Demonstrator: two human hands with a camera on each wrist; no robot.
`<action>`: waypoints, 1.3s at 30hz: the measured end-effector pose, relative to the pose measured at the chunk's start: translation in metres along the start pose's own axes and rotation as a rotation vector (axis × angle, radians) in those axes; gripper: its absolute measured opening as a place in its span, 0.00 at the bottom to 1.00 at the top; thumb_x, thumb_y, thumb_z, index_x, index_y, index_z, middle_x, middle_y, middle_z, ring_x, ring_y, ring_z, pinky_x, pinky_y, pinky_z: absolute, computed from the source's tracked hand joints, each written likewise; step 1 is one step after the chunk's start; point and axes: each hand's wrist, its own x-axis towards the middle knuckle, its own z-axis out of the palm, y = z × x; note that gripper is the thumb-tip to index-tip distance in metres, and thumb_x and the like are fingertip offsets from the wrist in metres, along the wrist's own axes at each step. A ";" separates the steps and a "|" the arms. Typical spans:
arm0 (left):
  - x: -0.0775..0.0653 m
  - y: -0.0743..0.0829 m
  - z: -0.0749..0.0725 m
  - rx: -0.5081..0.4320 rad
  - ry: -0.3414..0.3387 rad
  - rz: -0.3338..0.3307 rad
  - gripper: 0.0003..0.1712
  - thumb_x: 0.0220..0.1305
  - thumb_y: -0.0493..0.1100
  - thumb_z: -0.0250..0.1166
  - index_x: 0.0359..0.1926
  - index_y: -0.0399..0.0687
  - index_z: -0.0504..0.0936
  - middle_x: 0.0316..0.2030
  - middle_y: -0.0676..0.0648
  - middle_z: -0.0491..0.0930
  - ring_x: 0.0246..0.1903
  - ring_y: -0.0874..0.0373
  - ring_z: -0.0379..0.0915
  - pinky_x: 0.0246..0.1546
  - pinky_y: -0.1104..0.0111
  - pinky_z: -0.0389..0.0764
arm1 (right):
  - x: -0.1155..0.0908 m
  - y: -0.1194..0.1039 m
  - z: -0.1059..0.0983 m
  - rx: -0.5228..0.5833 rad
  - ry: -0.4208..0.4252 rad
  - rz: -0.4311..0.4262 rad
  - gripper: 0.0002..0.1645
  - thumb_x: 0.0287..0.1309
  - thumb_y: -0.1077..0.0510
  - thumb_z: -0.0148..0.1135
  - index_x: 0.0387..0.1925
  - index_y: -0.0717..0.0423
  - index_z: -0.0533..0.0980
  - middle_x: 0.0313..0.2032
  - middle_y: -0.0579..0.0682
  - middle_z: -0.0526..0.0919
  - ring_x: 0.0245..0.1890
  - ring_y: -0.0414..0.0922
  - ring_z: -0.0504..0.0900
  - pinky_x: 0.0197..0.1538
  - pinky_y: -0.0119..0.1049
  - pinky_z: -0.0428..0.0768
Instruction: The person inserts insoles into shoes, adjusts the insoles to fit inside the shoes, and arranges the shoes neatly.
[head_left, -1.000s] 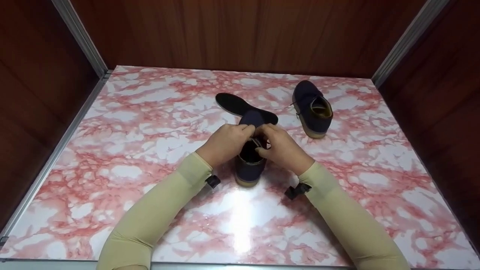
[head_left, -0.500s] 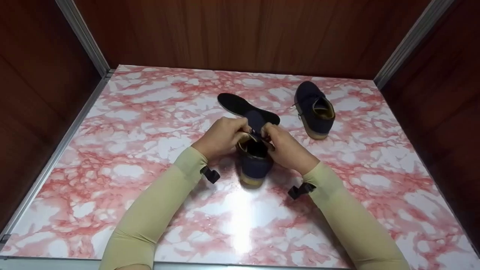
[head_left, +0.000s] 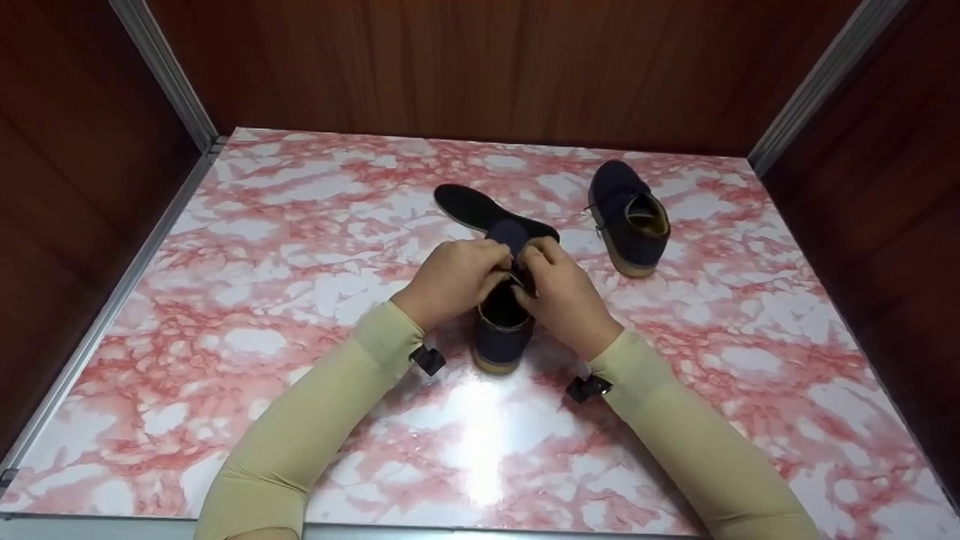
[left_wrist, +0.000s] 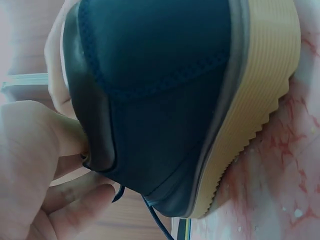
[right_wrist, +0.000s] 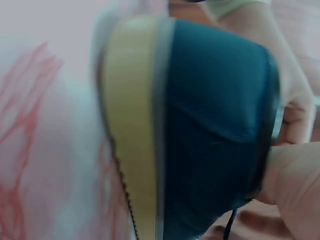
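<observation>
A dark blue lace-up shoe point(head_left: 501, 339) with a tan ridged sole stands on the marbled tabletop, heel toward me in the head view. My left hand point(head_left: 457, 277) pinches the left side of its opening; in the left wrist view the thumb point(left_wrist: 60, 132) hooks over the collar with the fingers outside. On the other side my right hand point(head_left: 564, 294) pinches the opening's front right edge, and its thumb point(right_wrist: 295, 172) lies at the collar in the right wrist view. A dark lace point(left_wrist: 156, 216) hangs beside the shoe. My fingertips hide most of the lacing.
Behind the shoe's toe lies a black insole point(head_left: 469, 208), partly covered by the toe. A second blue shoe point(head_left: 628, 217) stands at the back right, its toe pointing away. Brown wood-look panels point(head_left: 480, 71) enclose the tabletop on three sides.
The shoe swung slightly right and tilted, then came back left. Both hands drew apart at its opening, then came closer together. The insole and second shoe stay in place.
</observation>
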 end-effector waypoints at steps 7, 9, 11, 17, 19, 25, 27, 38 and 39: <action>0.002 -0.004 -0.012 -0.143 -0.176 -0.155 0.14 0.70 0.46 0.77 0.48 0.48 0.81 0.46 0.48 0.83 0.44 0.53 0.80 0.50 0.58 0.83 | 0.000 -0.007 0.008 -0.159 0.101 -0.147 0.08 0.72 0.66 0.68 0.50 0.59 0.82 0.47 0.55 0.82 0.43 0.55 0.81 0.47 0.47 0.87; 0.000 -0.007 -0.014 -0.196 -0.240 -0.222 0.18 0.69 0.47 0.78 0.49 0.49 0.78 0.46 0.49 0.81 0.43 0.54 0.76 0.49 0.59 0.80 | -0.001 -0.008 0.010 -0.213 0.103 -0.178 0.09 0.74 0.66 0.65 0.52 0.55 0.84 0.48 0.53 0.84 0.43 0.54 0.80 0.38 0.46 0.89; 0.000 -0.008 -0.014 -0.211 -0.290 -0.248 0.19 0.69 0.48 0.78 0.50 0.50 0.77 0.45 0.48 0.81 0.42 0.54 0.75 0.47 0.60 0.78 | -0.001 -0.009 0.012 -0.268 0.113 -0.199 0.11 0.76 0.65 0.64 0.53 0.52 0.86 0.48 0.52 0.85 0.43 0.53 0.80 0.33 0.47 0.89; -0.002 -0.006 -0.012 -0.130 -0.326 -0.215 0.20 0.72 0.46 0.75 0.56 0.49 0.74 0.48 0.47 0.81 0.43 0.51 0.79 0.49 0.57 0.80 | 0.001 -0.012 0.016 -0.337 0.170 -0.209 0.06 0.79 0.60 0.64 0.47 0.53 0.85 0.43 0.52 0.85 0.38 0.53 0.82 0.32 0.47 0.89; -0.002 -0.004 -0.012 -0.099 -0.327 -0.220 0.23 0.71 0.45 0.76 0.59 0.50 0.73 0.51 0.46 0.81 0.45 0.49 0.82 0.50 0.55 0.83 | 0.000 -0.011 0.017 -0.331 0.178 -0.188 0.04 0.79 0.60 0.63 0.46 0.55 0.82 0.42 0.54 0.83 0.32 0.53 0.83 0.29 0.47 0.88; -0.002 0.001 -0.011 -0.068 -0.354 -0.230 0.29 0.68 0.36 0.74 0.64 0.50 0.70 0.55 0.44 0.81 0.45 0.44 0.86 0.47 0.52 0.86 | 0.001 -0.003 0.015 -0.146 0.143 -0.079 0.04 0.78 0.61 0.63 0.48 0.58 0.77 0.38 0.57 0.80 0.24 0.57 0.86 0.29 0.51 0.88; -0.003 0.000 -0.011 -0.075 -0.359 -0.229 0.30 0.68 0.34 0.73 0.64 0.50 0.69 0.54 0.43 0.81 0.45 0.45 0.85 0.46 0.53 0.85 | 0.004 0.000 0.013 -0.061 0.118 -0.039 0.05 0.78 0.62 0.63 0.49 0.59 0.77 0.39 0.58 0.82 0.31 0.60 0.89 0.35 0.53 0.90; -0.002 -0.002 -0.009 -0.099 -0.379 -0.225 0.27 0.70 0.38 0.75 0.61 0.51 0.69 0.50 0.46 0.79 0.43 0.49 0.81 0.46 0.55 0.82 | 0.009 0.008 0.002 0.160 -0.021 0.182 0.06 0.77 0.61 0.65 0.50 0.56 0.78 0.44 0.58 0.86 0.43 0.56 0.86 0.49 0.53 0.84; -0.002 -0.002 -0.009 -0.078 -0.368 -0.222 0.28 0.70 0.41 0.76 0.61 0.51 0.69 0.50 0.46 0.80 0.43 0.48 0.83 0.46 0.54 0.84 | 0.009 0.008 0.002 0.139 -0.012 0.161 0.07 0.77 0.60 0.66 0.50 0.57 0.79 0.44 0.57 0.86 0.43 0.55 0.87 0.49 0.52 0.85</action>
